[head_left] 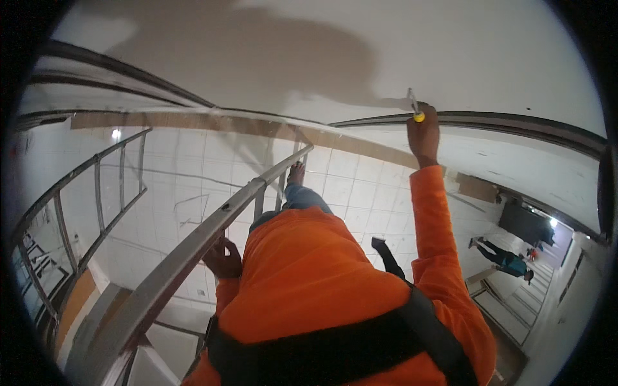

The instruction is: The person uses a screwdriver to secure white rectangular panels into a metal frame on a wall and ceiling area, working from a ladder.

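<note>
My right hand [423, 138] is raised to the pale wall [463, 58], its fingers wrapped round a hand tool [419, 118] with a yellow handle end and a thin metal part sticking up. The tool's exact kind is too small to make out. Lower on the left, my left hand [223, 258] curls against the metal ladder [241, 196], closed at its side; part of the fingers is hidden behind the rail. My bare foot [296, 172] stands high on the ladder, well above the floor.
Far below lies a white tiled floor [347, 183]. A second metal ladder [98, 193] leans at the left. Dark metal tracks [515, 122] run along the wall. At the far right, a person in a teal top [513, 264] stands beside frames. A dark panel [524, 222] is near them.
</note>
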A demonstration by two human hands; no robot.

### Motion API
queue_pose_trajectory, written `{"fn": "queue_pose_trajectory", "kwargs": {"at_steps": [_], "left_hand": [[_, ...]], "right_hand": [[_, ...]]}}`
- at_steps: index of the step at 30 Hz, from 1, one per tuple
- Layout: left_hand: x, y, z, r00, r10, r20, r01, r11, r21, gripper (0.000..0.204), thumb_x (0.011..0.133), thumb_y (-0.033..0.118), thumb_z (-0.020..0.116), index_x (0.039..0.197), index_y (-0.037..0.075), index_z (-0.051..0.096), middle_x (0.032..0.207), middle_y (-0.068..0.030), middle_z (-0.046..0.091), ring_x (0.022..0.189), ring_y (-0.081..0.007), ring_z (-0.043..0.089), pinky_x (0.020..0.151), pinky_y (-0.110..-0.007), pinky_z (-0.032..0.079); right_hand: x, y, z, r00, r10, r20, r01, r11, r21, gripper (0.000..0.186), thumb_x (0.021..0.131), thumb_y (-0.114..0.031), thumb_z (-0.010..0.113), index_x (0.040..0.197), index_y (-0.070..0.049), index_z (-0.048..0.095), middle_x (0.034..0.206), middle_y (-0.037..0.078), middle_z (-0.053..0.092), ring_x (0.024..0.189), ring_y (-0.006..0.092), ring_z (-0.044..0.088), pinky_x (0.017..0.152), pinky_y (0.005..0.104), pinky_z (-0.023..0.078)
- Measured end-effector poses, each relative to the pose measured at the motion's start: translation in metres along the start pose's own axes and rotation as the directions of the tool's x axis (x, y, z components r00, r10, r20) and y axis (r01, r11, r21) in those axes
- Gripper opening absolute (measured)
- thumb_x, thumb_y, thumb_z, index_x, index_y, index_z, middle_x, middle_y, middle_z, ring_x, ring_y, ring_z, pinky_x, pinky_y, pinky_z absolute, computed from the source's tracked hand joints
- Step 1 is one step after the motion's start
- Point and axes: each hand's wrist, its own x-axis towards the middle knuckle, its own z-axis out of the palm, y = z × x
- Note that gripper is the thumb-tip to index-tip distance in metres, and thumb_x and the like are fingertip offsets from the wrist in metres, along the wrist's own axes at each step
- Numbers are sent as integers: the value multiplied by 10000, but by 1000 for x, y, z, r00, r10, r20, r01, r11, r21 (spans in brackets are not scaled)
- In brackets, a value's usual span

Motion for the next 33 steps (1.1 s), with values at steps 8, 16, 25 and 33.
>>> {"fn": "queue_pose_trajectory", "kwargs": {"at_steps": [8,16,25,33], "left_hand": [[-8,18,6,927,-370,-60,337,893,-297,336,779,129,646,1092,14,607,1026,-218,630,969,-410,601,791,-505,501],[-2,25,4,890,-392,-232,266,861,-433,267,761,165,661,1014,83,681,991,-157,633,954,-384,588,845,-499,497],[6,30,0,786,-544,-294,296,748,-594,245,714,116,670,958,103,649,941,-122,619,859,-348,604,718,-448,502],[-17,-1,44,964,-140,-225,64,947,-315,396,776,173,667,1147,88,558,906,-96,627,816,-273,617,692,-416,519]], "right_hand": [[-17,-85,31,942,-292,165,240,931,275,459,775,8,604,1224,-71,554,1209,158,611,1136,340,594,936,410,507],[22,-348,61,402,-916,18,910,401,103,519,837,-86,596,1309,93,481,1424,228,436,1362,369,377,1142,458,306],[70,-488,89,378,-884,273,747,117,-654,478,870,-129,585,1315,43,545,1531,188,339,1435,367,270,1185,532,151],[70,-485,116,387,-891,237,554,20,-832,550,782,-59,673,1321,-15,569,1553,159,317,1452,365,227,1178,547,156]]}}
